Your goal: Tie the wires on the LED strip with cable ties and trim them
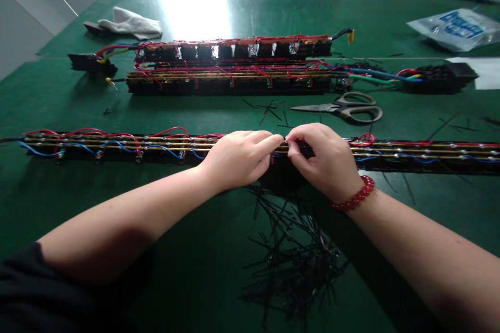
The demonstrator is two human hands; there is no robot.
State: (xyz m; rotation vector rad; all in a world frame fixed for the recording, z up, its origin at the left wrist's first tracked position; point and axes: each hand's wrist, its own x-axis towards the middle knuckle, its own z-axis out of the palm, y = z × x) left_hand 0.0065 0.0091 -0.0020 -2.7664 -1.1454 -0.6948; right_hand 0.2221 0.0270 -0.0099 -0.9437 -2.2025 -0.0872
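Observation:
A long black wired strip [89, 144] with brass rods and red and blue wires runs across the table. Both my hands meet over its middle. My left hand [238, 158] lies on the strip, its fingers closed and pressed together; what they grip is hidden. My right hand [326, 158], wearing a red bead bracelet [357, 195], pinches thumb and forefinger on a black cable tie, of which only a dark sliver shows at the fingertips. Below the hands lies a loose pile of black cable ties [297, 255].
Grey-handled scissors [344, 108] lie beyond the strip, among cut black bits [269, 109]. Farther back are two wired assemblies [230, 83] with connectors [437, 77]. A white glove [130, 23] is at back left, plastic bags [455, 28] at back right, on the green table [78, 192].

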